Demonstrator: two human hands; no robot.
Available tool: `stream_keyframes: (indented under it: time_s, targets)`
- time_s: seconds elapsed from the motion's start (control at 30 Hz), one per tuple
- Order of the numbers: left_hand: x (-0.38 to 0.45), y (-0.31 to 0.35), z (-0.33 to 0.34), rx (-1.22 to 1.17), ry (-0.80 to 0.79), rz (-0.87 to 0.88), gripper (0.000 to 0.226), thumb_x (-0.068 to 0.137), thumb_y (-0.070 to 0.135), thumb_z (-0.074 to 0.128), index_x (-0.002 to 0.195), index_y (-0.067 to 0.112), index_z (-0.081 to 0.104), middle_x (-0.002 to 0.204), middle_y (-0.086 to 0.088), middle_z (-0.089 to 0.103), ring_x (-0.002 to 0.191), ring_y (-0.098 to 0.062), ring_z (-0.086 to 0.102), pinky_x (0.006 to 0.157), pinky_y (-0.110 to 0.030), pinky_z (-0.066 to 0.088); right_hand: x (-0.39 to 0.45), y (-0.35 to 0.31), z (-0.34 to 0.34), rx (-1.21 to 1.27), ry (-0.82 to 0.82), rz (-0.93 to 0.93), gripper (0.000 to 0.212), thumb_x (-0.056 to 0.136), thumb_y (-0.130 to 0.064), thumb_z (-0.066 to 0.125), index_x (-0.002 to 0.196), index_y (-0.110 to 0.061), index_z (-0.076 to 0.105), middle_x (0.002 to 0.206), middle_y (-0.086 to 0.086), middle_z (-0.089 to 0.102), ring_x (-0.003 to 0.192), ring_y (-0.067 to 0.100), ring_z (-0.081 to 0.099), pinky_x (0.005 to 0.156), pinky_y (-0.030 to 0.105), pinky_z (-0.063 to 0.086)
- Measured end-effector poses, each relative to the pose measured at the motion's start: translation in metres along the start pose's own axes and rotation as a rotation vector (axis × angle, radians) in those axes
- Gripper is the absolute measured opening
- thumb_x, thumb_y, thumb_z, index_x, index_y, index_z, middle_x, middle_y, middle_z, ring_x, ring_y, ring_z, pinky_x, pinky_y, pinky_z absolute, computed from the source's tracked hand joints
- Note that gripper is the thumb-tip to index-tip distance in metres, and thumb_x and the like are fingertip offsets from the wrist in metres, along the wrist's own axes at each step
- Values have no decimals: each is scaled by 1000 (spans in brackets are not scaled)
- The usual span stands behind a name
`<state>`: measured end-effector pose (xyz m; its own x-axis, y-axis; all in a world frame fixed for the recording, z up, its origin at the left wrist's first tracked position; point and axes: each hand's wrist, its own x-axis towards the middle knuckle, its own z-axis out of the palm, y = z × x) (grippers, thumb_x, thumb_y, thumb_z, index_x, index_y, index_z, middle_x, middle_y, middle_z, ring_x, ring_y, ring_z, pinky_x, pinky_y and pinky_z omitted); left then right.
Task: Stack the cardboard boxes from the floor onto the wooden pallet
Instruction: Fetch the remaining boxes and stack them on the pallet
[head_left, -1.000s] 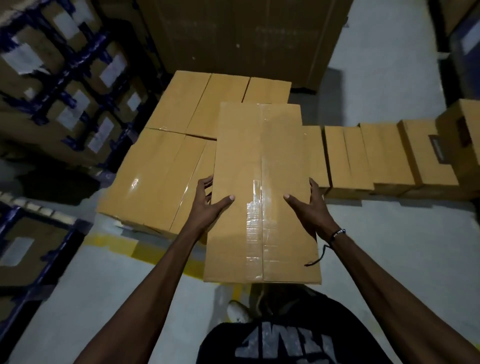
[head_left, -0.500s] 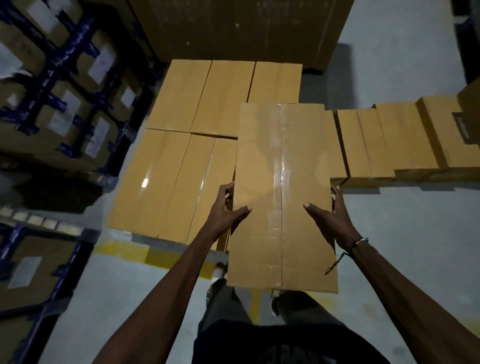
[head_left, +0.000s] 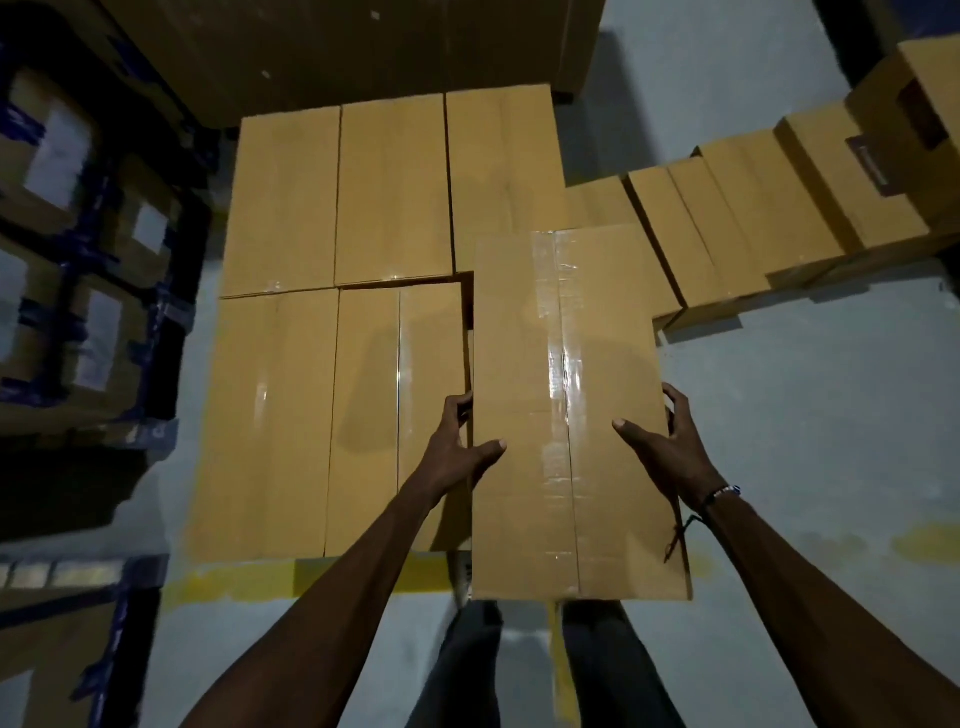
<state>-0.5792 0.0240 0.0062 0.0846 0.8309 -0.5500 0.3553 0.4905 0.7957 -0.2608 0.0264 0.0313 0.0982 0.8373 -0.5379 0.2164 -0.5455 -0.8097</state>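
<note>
The carried box (head_left: 576, 410) is a long, stiff carton sealed down its middle with glossy tape, and it looks rigid enough to hold by its long sides without buckling. Judging by the two-handed carry it has some weight, and the tape strip would likely be slick, so the bare cardboard edges are the better place to grip. The left hand (head_left: 460, 447) clamps the left long side, thumb laid over the top face and fingers curled down the wall. The right hand (head_left: 667, 447) mirrors it on the other side, thumb on top and fingers hooked round the right edge; a cord bracelet (head_left: 719, 496) sits at that wrist. Both arms reach forward and down, elbows slightly bent. The box hangs between the hands, just right of the stacked boxes (head_left: 337, 322), over the open corner of that layer. More boxes in a row (head_left: 737, 218) lie beyond the right hand on the floor (head_left: 831, 415).
</note>
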Motion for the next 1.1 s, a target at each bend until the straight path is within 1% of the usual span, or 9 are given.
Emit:
stream_keyframes:
  time_s: [0.1, 0.27, 0.33, 0.4, 0.43, 0.57, 0.7, 0.8, 1.1]
  targets:
    - [22, -21, -6, 4, -17, -35, 83, 88, 24, 85, 151, 25, 31, 146, 11, 40, 143, -12, 33, 114, -32, 30, 19, 16, 13, -3, -4, 22, 83, 84, -30, 84, 147, -44, 31, 130, -11, 57, 120, 18, 59, 97, 42, 54]
    - [58, -56, -3, 30, 3, -58, 81, 88, 23, 84, 151, 27, 33, 150, 8, 40, 135, -13, 39, 107, -30, 35, 61, 46, 28, -34, -33, 39, 83, 86, -31, 82, 148, -43, 29, 136, -5, 56, 122, 19, 58, 98, 43, 53]
    - [71, -72, 2, 73, 32, -42, 87, 81, 43, 87, 149, 41, 33, 168, 2, 26, 149, -23, 31, 121, -45, 31, 78, 59, 32, -48, -48, 34, 81, 87, -29, 82, 147, -43, 29, 131, -8, 56, 120, 17, 59, 94, 39, 55]
    - [85, -94, 7, 164, 60, -45, 94, 69, 64, 82, 148, 51, 33, 175, 4, 5, 160, -27, 10, 125, -64, 16, 94, 72, 35, -52, -67, 31, 82, 88, -26, 80, 148, -42, 27, 131, -8, 55, 119, 14, 59, 93, 36, 53]
    - [91, -103, 9, 208, 75, -53, 96, 68, 67, 79, 150, 49, 33, 175, 4, -1, 161, -28, 2, 125, -67, 8, 101, 78, 38, -56, -75, 28, 82, 88, -26, 80, 148, -42, 26, 134, -7, 55, 120, 13, 58, 95, 36, 52]
    - [103, -127, 15, 299, 139, -35, 98, 75, 62, 80, 158, 42, 32, 175, 3, -12, 160, -31, -13, 122, -64, -7, 127, 103, 45, -64, -115, 37, 86, 89, -25, 79, 152, -42, 22, 146, -2, 49, 126, 18, 54, 98, 36, 48]
    - [113, -149, 21, 331, 192, 12, 100, 74, 71, 70, 161, 42, 29, 175, 4, -13, 160, -28, -15, 122, -63, -8, 146, 126, 55, -59, -131, 55, 90, 91, -24, 77, 154, -39, 16, 147, -3, 46, 128, 20, 52, 105, 43, 47]
    - [121, -161, 27, 367, 218, 48, 99, 76, 74, 65, 162, 43, 26, 174, 6, -16, 159, -25, -19, 122, -61, -11, 157, 139, 60, -61, -132, 69, 90, 92, -22, 75, 155, -37, 12, 144, -6, 44, 129, 19, 50, 107, 41, 45]
    - [132, -180, 44, 397, 297, 98, 87, 90, 65, 65, 164, 38, 26, 173, 7, -20, 158, -25, -26, 117, -57, -18, 184, 156, 66, -65, -144, 74, 92, 93, -21, 73, 157, -32, 8, 145, -5, 44, 129, 19, 50, 107, 40, 44]
